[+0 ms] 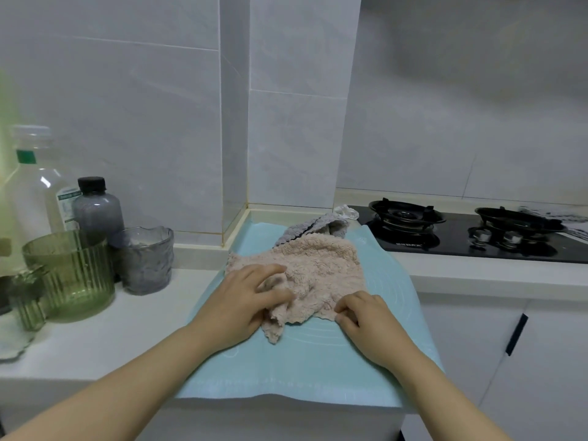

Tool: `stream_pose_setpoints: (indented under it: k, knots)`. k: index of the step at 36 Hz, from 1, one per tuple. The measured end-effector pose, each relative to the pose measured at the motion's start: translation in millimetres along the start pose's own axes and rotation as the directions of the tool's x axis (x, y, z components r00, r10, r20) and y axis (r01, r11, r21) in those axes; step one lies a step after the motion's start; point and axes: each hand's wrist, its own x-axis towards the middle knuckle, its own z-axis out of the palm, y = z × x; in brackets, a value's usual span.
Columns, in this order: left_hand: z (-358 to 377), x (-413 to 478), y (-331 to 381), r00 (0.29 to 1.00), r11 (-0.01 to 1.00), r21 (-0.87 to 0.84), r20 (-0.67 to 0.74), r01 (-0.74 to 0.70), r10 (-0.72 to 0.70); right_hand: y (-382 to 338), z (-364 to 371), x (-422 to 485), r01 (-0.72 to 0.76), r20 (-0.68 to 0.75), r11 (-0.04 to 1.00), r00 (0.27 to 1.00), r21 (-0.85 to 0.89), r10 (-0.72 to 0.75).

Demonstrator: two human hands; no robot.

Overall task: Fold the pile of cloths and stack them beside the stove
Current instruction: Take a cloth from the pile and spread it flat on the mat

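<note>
Fluffy pink cloth lies rumpled; left hand grips its fold; right hand pinches its edge.

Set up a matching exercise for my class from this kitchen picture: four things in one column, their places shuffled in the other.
Things
1. pink cloth
2. grey cloth
3. green glass
4. stove

Places
a. right of the blue mat
b. left of the mat
c. behind the pink cloth, at the mat's far end
d. on the mat, gripped by the left hand and right hand

Pairs: 1-d, 2-c, 3-b, 4-a
</note>
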Motion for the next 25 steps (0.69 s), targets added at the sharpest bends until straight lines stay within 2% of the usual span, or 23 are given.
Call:
stream_pose_setpoints:
  k: [3, 9, 11, 13, 15, 17, 20, 23, 25]
  knots:
    - [2.9, -0.8, -1.9, 1.0, 0.999, -0.047, -0.024, -0.012, 0.011, -1.4, 1.3, -0.9, -0.02, -0.059, 0.999, 0.998, 0.032, 0.021]
    - [-7.8, -6.0, 0.8, 0.975, 0.956, -0.225, -0.075, 0.19, -0.211, -1.4, 1.0, -4.7, -0.11, -0.186, 0.994, 0.977, -0.003, 0.107]
    - [-13.8, -7.2, 7.9, 0.941, 0.906, -0.313, -0.088, 0.285, -0.326, -1.3, -2.5, -6.2, -0.158, -0.27, 0.977, 0.944, 0.14, 0.191]
    - [-21.3, -6.5, 18.3, 0.86, 0.77, -0.488, -0.072, 0.411, -0.505, -2.3, -7.8, -9.3, -0.176, -0.333, 0.922, 0.895, 0.345, 0.296]
    - [-25.2, -7.6, 23.4, 0.806, 0.657, -0.614, -0.057, 0.437, -0.59, -5.1, -13.8, -14.4, -0.166, -0.369, 0.85, 0.847, 0.5, 0.383]
    - [-34.5, -8.9, 23.4, 0.827, 0.617, -0.649, 0.033, 0.445, -0.561, -6.8, -18.8, -18.2, -0.158, -0.386, 0.801, 0.811, 0.578, 0.439]
    - [-50.9, -10.3, 19.3, 0.871, 0.675, -0.55, 0.319, 0.491, -0.373, -7.0, -19.2, -20.0, -0.184, -0.337, 0.787, 0.829, 0.589, 0.447]
    - [-65.5, -11.0, 11.8, 0.789, 0.738, -0.414, 0.558, 0.533, -0.257, -7.4, -19.1, -21.7, -0.218, -0.215, 0.794, 0.891, 0.568, 0.399]
    - [-73.9, -9.0, 7.0, 0.72, 0.676, -0.432, 0.66, 0.596, -0.213, -7.5, -24.1, -25.0, -0.237, -0.116, 0.788, 0.925, 0.568, 0.362]
